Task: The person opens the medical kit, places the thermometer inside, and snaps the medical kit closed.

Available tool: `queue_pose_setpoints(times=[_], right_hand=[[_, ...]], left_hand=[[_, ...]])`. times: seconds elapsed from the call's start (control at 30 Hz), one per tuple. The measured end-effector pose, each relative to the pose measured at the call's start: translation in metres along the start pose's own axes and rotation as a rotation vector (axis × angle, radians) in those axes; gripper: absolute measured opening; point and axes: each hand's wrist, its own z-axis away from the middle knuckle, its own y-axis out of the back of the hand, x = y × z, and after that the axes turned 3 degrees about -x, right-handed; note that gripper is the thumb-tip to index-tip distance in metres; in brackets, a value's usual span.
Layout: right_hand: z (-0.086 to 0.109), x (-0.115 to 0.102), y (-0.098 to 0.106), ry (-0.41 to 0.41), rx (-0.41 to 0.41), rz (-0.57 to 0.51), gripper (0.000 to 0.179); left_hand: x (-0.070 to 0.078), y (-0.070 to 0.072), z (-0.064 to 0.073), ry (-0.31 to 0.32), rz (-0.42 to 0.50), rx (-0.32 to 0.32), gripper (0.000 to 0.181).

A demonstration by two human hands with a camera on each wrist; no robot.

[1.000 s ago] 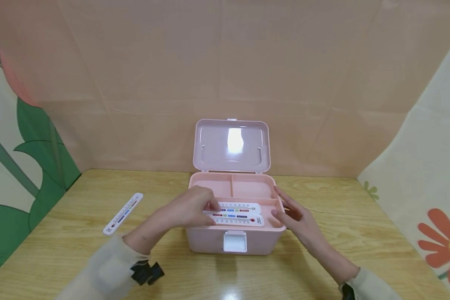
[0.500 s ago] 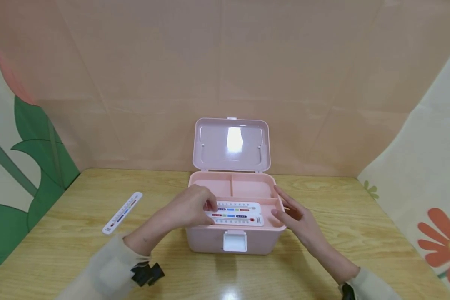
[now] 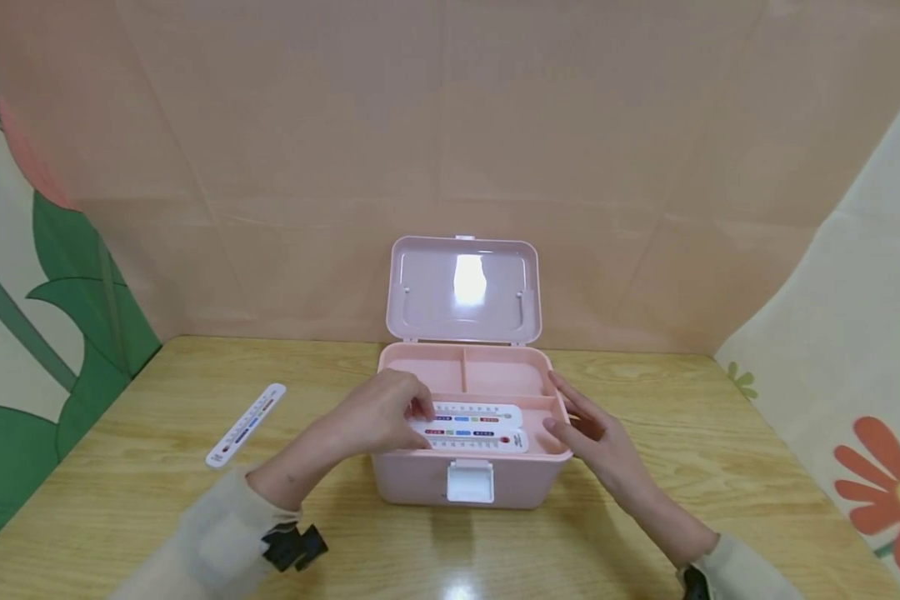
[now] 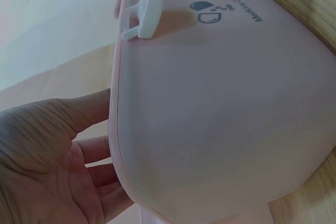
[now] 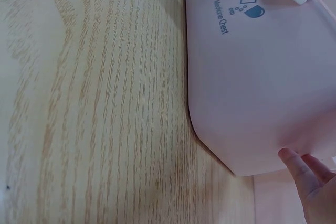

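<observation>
left grip (image 3: 390, 414), part-spread, pinches two thermometers (image 3: 468, 432); right grip (image 3: 596, 437) clasps side of pink box (image 3: 420, 483).

The left hand (image 4: 55, 161) reaches behind the rim (image 4: 114, 108) of a pink box (image 4: 210, 119), fingertips hidden. The box, with its white latch (image 4: 151, 9) and the print "Medicine Chest" (image 4: 245, 8), stands on a wooden worktop (image 4: 310, 1).
</observation>
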Motion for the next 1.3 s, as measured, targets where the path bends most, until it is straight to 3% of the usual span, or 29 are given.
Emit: queue_pose_setpoints(times=[0.23,0.4,0.77,1.03,1.17,1.3], right_hand=[[-0.001,0.001,0.000,0.005,-0.004,-0.023,0.057],[-0.001,0.001,0.000,0.004,-0.005,-0.021,0.057],[0.000,0.001,0.000,0.000,-0.014,-0.031,0.057],[0.000,0.001,0.000,0.002,-0.013,-0.050,0.057],[0.000,0.002,-0.001,0.008,-0.013,-0.056,0.057],[0.000,0.001,-0.001,0.010,-0.014,-0.063,0.057]], left_hand=[[-0.002,0.001,0.000,0.042,0.021,0.018,0.021],[-0.002,0.001,0.000,0.037,0.031,0.038,0.019],[-0.010,0.005,0.003,0.029,0.029,0.141,0.014],[-0.012,0.007,0.005,0.085,0.066,0.145,0.013],[-0.015,0.005,0.008,0.079,0.076,0.188,0.014],[-0.020,0.003,0.011,0.060,0.096,0.270,0.014]])
